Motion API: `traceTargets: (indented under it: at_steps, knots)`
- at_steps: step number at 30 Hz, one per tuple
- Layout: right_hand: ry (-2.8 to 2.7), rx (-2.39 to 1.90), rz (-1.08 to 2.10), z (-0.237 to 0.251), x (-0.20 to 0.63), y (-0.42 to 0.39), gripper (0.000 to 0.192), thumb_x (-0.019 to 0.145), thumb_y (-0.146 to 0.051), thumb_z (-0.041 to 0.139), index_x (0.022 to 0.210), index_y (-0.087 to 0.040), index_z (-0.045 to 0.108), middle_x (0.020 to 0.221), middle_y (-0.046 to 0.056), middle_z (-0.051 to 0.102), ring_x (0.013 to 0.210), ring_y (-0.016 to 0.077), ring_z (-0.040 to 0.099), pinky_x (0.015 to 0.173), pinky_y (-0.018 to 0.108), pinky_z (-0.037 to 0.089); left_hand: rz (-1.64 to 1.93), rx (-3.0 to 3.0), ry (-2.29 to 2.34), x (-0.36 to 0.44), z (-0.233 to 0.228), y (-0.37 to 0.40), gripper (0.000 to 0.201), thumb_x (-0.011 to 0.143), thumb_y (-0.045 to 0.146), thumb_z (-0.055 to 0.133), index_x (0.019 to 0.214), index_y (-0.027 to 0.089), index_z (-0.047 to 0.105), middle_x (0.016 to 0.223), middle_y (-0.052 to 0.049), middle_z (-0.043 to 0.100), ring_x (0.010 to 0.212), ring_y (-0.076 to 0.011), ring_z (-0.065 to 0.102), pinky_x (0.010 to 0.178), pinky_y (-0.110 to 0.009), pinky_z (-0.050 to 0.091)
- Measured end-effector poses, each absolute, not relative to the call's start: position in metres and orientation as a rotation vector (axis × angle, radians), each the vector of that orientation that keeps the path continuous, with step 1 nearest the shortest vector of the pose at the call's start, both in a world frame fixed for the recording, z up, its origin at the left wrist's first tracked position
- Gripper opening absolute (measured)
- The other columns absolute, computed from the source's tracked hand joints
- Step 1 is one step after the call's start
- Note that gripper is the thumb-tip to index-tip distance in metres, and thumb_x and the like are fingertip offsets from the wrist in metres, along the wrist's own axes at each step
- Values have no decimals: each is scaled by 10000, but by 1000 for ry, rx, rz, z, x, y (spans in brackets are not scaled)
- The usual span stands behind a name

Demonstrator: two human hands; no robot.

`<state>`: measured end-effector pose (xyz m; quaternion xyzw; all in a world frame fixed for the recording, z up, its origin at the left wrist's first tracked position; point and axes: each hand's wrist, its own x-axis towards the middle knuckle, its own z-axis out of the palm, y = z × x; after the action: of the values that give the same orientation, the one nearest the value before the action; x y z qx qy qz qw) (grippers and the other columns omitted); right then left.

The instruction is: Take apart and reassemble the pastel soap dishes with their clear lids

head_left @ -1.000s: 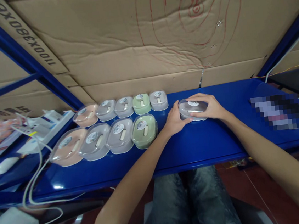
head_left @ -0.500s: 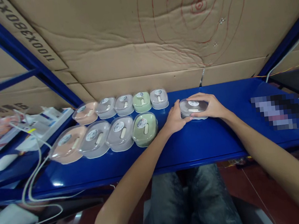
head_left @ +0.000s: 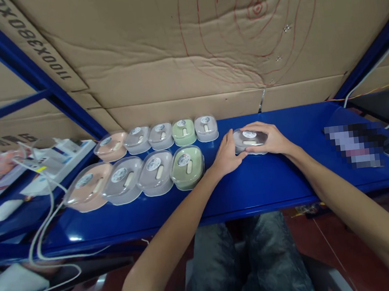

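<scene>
Bench: blue top (head_left: 265, 189), with cardboard (head_left: 130, 64) standing up behind!
Green box: our landmark (head_left: 187, 168), closing the right end of the near row (head_left: 155, 173).
Held box: grey (head_left: 249, 134), right of the green box and slightly farther back, long axis roughly left to right between the hands.
Left hand: cupped (head_left: 228, 155) round its left end, thumb at the near corner; this one's nearer the green box.
Right hand: the fuller grip (head_left: 272, 138), fingers over the far edge, thumb along the near side, spread just box-wide.
Base: lifted or resting? Can't tell.
</scene>
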<state>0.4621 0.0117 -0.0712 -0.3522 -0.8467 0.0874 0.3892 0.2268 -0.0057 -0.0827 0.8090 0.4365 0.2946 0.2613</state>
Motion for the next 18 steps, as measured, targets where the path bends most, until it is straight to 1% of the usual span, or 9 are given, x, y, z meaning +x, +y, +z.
traceTargets:
  at_steps: [2, 3, 6, 9, 11, 13, 15, 17, 18]
  knots:
    - [-2150, -918, 197, -72, 461, 12, 674, 801, -600, 908, 1373, -267, 778, 1346, 130, 783, 1194, 336, 777, 1057, 516, 614, 836, 2278, 1204, 225, -73, -16, 986, 949, 334, 747, 1722, 45, 208, 1805, -317, 233, 1720, -418, 203, 1399, -588, 213]
    - [-2144, -937, 183, -73, 460, 11, 668, 813, -608, 891, 1375, -266, 776, 1360, 130, 780, 1211, 337, 773, 1071, 515, 609, 876, 2328, 1211, 223, -66, -23, 953, 967, 352, 730, 1723, 74, 221, 1815, -294, 227, 1728, -412, 172, 1402, -599, 199]
    - [-2129, -1048, 141, -72, 456, 8, 663, 859, -633, 828, 1402, -260, 756, 1410, 125, 759, 1257, 341, 754, 1102, 514, 594, 1000, 2446, 1260, 203, -39, -49, 775, 1046, 452, 664, 1693, 176, 339, 1839, -203, 230, 1743, -380, 123, 1398, -610, 214]
    - [-2189, -1225, 64, -67, 447, -3, 698, 934, -627, 723, 1514, -242, 675, 1489, 140, 701, 1322, 367, 712, 1127, 539, 577, 994, 2571, 1382, 158, -14, -78, 650, 1098, 543, 594, 1638, 210, 448, 1825, -164, 290, 1745, -394, 97, 1392, -633, 221]
    - [-2287, -1368, -20, -61, 436, -15, 743, 997, -597, 616, 1623, -200, 561, 1551, 188, 633, 1357, 415, 676, 1115, 579, 571, 933, 2650, 1511, 114, -3, -92, 571, 1120, 556, 537, 1581, 218, 522, 1795, -157, 357, 1736, -418, 128, 1375, -672, 241]
    - [-2368, -1540, -108, -54, 420, -31, 761, 1053, -568, 504, 1694, -163, 444, 1589, 247, 570, 1340, 469, 666, 1048, 607, 587, 888, 2701, 1674, 61, 1, -101, 521, 1133, 532, 486, 1540, 217, 564, 1756, -156, 423, 1717, -419, 208, 1366, -687, 253]
    - [-2417, -1670, -178, -47, 399, -49, 802, 1067, -579, 464, 1716, -119, 370, 1592, 301, 539, 1303, 500, 669, 993, 601, 596, 841, 2754, 1808, 5, -3, -103, 516, 1142, 520, 434, 1510, 192, 588, 1697, -169, 501, 1676, -391, 331, 1379, -668, 220]
    - [-2406, -1776, -240, -41, 376, -66, 846, 1078, -610, 426, 1719, -67, 318, 1563, 340, 541, 1231, 498, 694, 951, 580, 597, 780, 2780, 1890, -48, -11, -102, 549, 1137, 530, 391, 1497, 167, 591, 1674, -174, 541, 1638, -352, 412, 1384, -634, 214]
    - [-2385, -1830, -250, -38, 364, -74, 862, 1084, -631, 399, 1713, -49, 306, 1534, 351, 556, 1197, 492, 704, 930, 568, 596, 754, 2778, 1932, -72, -16, -101, 575, 1130, 534, 362, 1496, 155, 590, 1629, -173, 594, 1628, -341, 431, 1381, -631, 215]
